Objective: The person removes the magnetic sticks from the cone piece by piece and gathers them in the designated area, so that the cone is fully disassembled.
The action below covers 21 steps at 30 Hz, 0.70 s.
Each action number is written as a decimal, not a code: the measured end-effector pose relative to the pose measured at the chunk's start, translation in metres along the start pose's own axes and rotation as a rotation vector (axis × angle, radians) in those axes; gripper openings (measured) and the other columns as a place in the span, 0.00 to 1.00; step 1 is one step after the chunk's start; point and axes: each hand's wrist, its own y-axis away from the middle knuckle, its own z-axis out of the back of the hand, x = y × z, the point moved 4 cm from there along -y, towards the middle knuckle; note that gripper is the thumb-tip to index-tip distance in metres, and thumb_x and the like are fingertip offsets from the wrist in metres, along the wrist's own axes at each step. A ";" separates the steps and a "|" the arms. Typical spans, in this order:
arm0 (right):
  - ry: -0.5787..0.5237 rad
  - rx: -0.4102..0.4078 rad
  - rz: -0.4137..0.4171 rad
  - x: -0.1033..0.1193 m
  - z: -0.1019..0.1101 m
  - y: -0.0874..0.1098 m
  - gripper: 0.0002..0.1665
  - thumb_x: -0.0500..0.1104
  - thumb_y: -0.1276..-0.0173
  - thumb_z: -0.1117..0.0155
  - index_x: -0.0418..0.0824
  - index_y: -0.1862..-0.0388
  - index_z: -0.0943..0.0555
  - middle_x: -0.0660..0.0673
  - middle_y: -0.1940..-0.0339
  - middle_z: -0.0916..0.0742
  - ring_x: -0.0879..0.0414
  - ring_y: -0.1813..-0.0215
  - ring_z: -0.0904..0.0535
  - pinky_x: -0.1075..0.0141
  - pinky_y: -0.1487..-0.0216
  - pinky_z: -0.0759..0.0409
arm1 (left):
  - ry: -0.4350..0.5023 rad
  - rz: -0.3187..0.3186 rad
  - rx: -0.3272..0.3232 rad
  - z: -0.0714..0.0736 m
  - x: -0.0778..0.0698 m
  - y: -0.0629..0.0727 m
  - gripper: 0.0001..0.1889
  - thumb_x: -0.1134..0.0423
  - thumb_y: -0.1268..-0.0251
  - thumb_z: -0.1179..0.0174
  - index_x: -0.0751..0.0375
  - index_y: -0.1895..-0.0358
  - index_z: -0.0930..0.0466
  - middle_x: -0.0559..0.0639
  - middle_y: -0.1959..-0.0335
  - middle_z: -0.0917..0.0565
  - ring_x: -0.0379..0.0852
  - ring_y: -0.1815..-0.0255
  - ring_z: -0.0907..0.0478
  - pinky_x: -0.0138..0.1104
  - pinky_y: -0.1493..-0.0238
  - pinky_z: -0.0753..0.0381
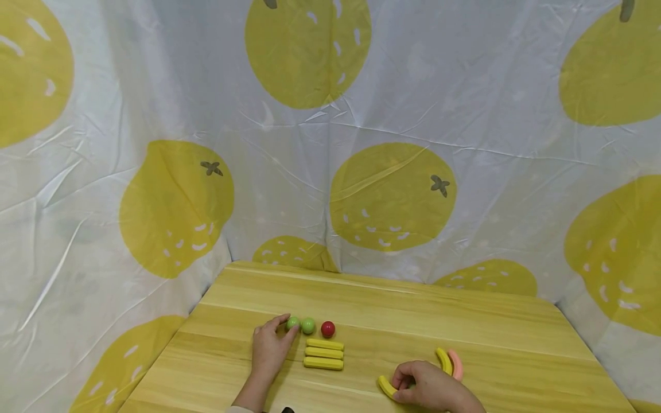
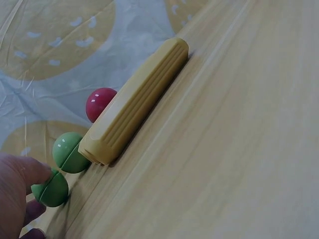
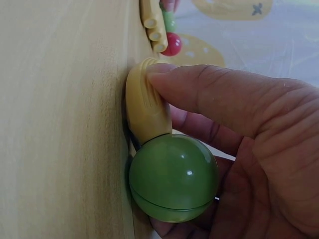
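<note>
At the left of the table, my left hand [image 1: 269, 347] pinches a green ball [image 1: 292, 322] between thumb and fingers. Another green ball [image 1: 308, 326] sits just right of it, then a red ball [image 1: 327, 328]. In front of these lie three straight yellow sticks [image 1: 323, 354] in parallel. My right hand [image 1: 428, 385] pinches a curved yellow stick [image 1: 386, 387] lying on the tabletop. A third green ball [image 3: 173, 174] stands against that stick's near end in the right wrist view, beside the curled fingers; the head view mostly hides it.
Beyond my right hand, a curved yellow stick [image 1: 443, 360] and a curved pink stick [image 1: 456, 364] lie side by side. A white curtain [image 1: 289, 183] printed with yellow fruit hangs around the wooden table [image 1: 392, 310]. A small black object [image 1: 287, 409] shows at the bottom edge.
</note>
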 end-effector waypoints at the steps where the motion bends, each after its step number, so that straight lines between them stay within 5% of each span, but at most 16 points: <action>1: 0.007 0.000 -0.008 0.000 0.000 0.000 0.06 0.48 0.34 0.27 0.51 0.64 0.17 0.60 0.68 0.15 0.68 0.67 0.23 0.63 0.45 0.36 | 0.003 0.000 0.000 0.000 0.000 0.000 0.19 0.55 0.36 0.29 0.58 0.44 0.14 0.55 0.44 0.12 0.52 0.52 0.25 0.41 0.54 0.25; 5: 0.003 0.001 -0.023 -0.002 0.000 -0.001 0.06 0.49 0.34 0.27 0.51 0.64 0.17 0.60 0.68 0.15 0.67 0.67 0.23 0.60 0.43 0.39 | 0.007 -0.001 0.003 0.000 0.000 0.000 0.19 0.55 0.36 0.29 0.58 0.44 0.14 0.55 0.44 0.12 0.52 0.53 0.25 0.40 0.55 0.26; 7: -0.003 0.008 -0.023 -0.002 0.000 -0.001 0.06 0.49 0.33 0.27 0.51 0.63 0.17 0.60 0.68 0.15 0.67 0.67 0.23 0.68 0.57 0.34 | 0.010 0.002 0.006 0.000 0.000 0.001 0.19 0.54 0.35 0.30 0.58 0.44 0.14 0.55 0.44 0.12 0.52 0.52 0.25 0.41 0.54 0.25; 10: -0.022 0.011 -0.015 -0.003 -0.001 -0.001 0.06 0.48 0.33 0.27 0.50 0.63 0.17 0.59 0.68 0.15 0.67 0.67 0.23 0.71 0.60 0.33 | 0.028 0.010 -0.004 0.000 0.001 0.002 0.18 0.54 0.32 0.33 0.57 0.43 0.14 0.55 0.44 0.12 0.53 0.50 0.25 0.45 0.51 0.23; 18: 0.057 -0.055 -0.010 -0.001 0.000 -0.002 0.07 0.51 0.33 0.28 0.54 0.63 0.18 0.62 0.69 0.16 0.70 0.67 0.24 0.58 0.46 0.38 | 0.039 -0.005 -0.061 0.002 0.002 0.000 0.17 0.53 0.21 0.46 0.59 0.44 0.14 0.58 0.49 0.11 0.51 0.58 0.25 0.41 0.59 0.27; 21: 0.037 -0.063 0.009 0.000 0.000 -0.003 0.09 0.50 0.32 0.29 0.50 0.58 0.18 0.59 0.70 0.17 0.69 0.70 0.26 0.69 0.60 0.31 | 0.045 -0.003 -0.065 0.003 0.001 -0.001 0.17 0.54 0.20 0.47 0.60 0.44 0.14 0.60 0.50 0.11 0.52 0.58 0.24 0.42 0.59 0.26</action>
